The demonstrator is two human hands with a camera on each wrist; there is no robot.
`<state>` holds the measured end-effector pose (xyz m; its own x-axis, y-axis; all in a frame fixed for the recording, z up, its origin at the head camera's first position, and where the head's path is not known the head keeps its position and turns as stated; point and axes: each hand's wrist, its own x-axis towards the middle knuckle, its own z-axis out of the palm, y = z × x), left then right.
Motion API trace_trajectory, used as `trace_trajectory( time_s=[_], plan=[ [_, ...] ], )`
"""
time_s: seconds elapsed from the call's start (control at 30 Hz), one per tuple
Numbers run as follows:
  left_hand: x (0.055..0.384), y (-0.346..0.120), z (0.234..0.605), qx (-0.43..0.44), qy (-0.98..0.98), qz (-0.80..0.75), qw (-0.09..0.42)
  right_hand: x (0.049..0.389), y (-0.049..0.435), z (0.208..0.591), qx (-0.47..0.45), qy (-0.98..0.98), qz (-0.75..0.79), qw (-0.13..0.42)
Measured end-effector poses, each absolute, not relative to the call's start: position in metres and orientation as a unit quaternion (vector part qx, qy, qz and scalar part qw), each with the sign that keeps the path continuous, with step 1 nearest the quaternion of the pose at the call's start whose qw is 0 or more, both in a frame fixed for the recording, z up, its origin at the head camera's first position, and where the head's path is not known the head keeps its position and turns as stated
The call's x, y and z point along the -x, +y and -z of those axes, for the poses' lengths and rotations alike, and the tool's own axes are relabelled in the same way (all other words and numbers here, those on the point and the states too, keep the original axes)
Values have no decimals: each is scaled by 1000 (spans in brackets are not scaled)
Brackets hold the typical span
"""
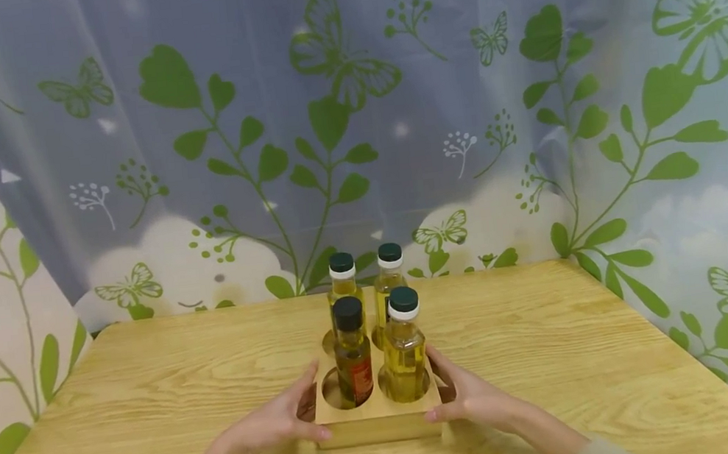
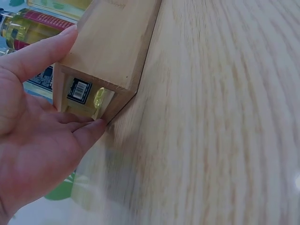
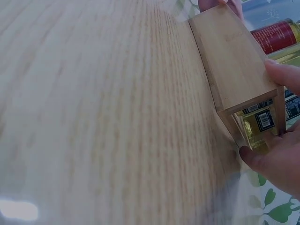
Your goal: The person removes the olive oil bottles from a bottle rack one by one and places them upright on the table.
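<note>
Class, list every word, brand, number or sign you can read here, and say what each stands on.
No wording is readable.
Red label, front-left bottle: lines of print, too small and blurred.
Barcode label, seen through the end of the wooden rack: stripes, no legible digits.
Dark label above the rack: print too blurred.
Faint mark on the rack's front: too blurred.

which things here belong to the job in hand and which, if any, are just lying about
Part of the job:
wooden rack
black-capped bottle, in the rack
three green-capped bottles, in the rack

Just surroundings:
table
leaf-print backdrop
</note>
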<state>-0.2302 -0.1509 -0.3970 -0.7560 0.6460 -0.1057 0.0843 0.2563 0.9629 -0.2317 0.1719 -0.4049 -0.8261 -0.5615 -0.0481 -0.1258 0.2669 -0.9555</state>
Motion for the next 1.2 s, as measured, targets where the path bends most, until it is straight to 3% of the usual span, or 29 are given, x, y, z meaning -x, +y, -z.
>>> trace_trajectory(
  time_s=[0.47, 0.67, 1.0, 1.2],
  plan=[
    [230, -144, 389, -229, 765, -552, 241, 236, 183, 400, 258, 781, 533, 198],
    [226, -135, 388, -201, 810, -517, 190, 239, 185, 398, 263, 797, 508, 193],
    [220, -130, 397, -169, 821, -515, 181, 243, 195, 395, 293, 826, 463, 137],
    [219, -129, 398, -157, 826, -511, 177, 252, 196, 377, 262, 826, 495, 65]
  ],
)
